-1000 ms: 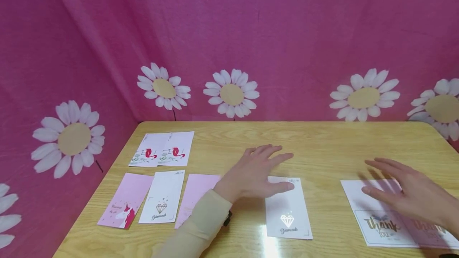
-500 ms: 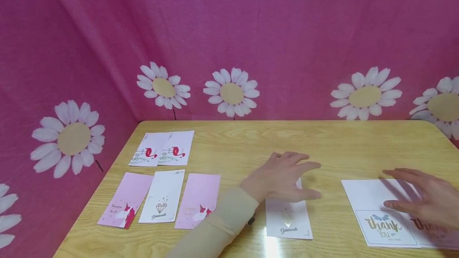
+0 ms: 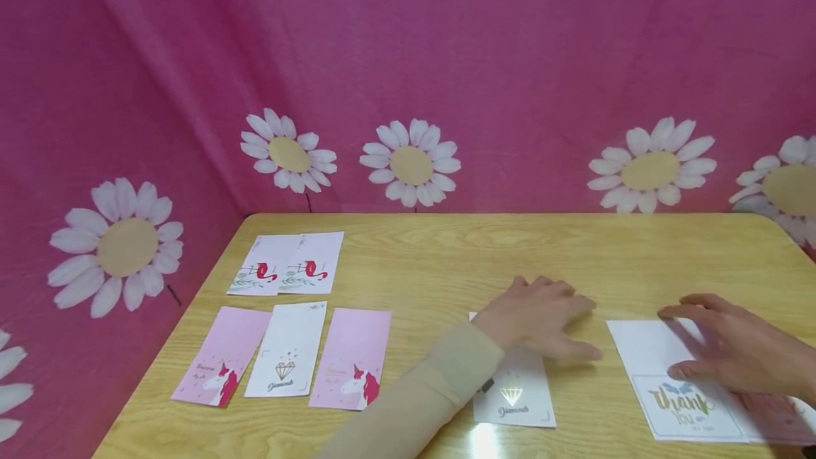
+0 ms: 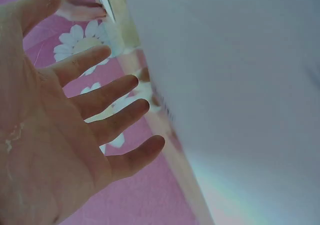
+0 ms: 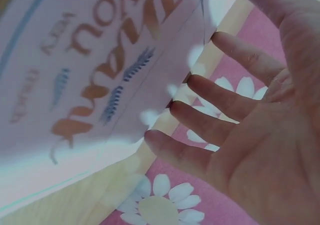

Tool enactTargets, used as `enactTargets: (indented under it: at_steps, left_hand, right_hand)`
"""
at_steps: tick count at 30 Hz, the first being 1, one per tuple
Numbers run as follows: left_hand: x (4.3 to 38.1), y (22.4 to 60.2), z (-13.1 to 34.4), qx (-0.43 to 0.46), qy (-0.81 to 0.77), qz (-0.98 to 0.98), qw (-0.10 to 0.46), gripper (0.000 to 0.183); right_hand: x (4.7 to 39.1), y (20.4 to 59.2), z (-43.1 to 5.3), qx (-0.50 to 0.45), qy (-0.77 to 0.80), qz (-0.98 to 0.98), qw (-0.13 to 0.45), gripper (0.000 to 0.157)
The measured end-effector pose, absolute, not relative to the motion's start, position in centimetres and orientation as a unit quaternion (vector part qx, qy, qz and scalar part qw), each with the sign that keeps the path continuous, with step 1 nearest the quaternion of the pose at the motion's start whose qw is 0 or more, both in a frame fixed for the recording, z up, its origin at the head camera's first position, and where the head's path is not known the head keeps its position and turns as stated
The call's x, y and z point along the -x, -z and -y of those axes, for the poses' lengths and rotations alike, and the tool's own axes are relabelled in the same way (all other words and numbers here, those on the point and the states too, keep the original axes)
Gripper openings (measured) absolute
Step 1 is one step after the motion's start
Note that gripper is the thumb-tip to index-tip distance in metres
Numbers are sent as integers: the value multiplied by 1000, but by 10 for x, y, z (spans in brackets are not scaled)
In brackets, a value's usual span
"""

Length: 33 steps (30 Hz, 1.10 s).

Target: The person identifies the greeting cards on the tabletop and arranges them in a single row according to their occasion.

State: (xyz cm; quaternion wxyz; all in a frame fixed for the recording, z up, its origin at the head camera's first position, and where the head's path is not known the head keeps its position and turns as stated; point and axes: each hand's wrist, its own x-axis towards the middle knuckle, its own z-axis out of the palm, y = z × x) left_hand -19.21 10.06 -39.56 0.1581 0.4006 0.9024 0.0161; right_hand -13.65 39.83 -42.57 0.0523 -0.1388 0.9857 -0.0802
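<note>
My left hand (image 3: 542,321), fingers spread, hovers over the top part of a white card (image 3: 513,392) with a gold diamond and the word Diamonds; its forearm crosses the card's left edge. In the left wrist view the left palm (image 4: 50,140) faces the camera with nothing in it. At the right, my right hand (image 3: 742,349) is over two overlapping "Thank You" cards, a white one (image 3: 688,409) and a pinkish one (image 3: 771,420) that it partly hides. The right wrist view has the fingertips (image 5: 156,139) right at the edge of a "Thank You" card (image 5: 100,80).
On the left of the wooden table (image 3: 433,253), a row holds a pink unicorn card (image 3: 223,353), a white Diamonds card (image 3: 287,346) and another pink unicorn card (image 3: 353,353). Behind them two flamingo cards (image 3: 312,264) overlap. A pink daisy-print curtain (image 3: 510,76) hangs behind.
My left hand has moved right across the Diamonds card, uncovering the nearer pink unicorn card. The right hand shifted right, then slightly back left over the "Thank You" cards.
</note>
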Motion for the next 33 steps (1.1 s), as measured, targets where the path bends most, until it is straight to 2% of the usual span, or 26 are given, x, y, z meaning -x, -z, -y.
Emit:
enactTargets:
  at_steps: [5,15,22,27,33]
  left_hand:
    - [192,399,-112,-399,-17,-903,160,70]
    - [189,401,-125,-385,5,-910,154,69]
    - [195,402,-128,-378,-33,-914,143,55]
    - [199,403,-129,-365,-57,-918,143,53]
    - [198,403,-133,-350,-70,-923,146,47]
  right_hand:
    - [138,424,-398,173,107,-979,27,73]
    - [151,420,-394,170,107,-978,53,67]
    - [155,419,-393,149,111,-980,75,65]
    - [156,419,-392,145,107,-981,76,66]
    - [154,420,-394,155,114,-979,65,59]
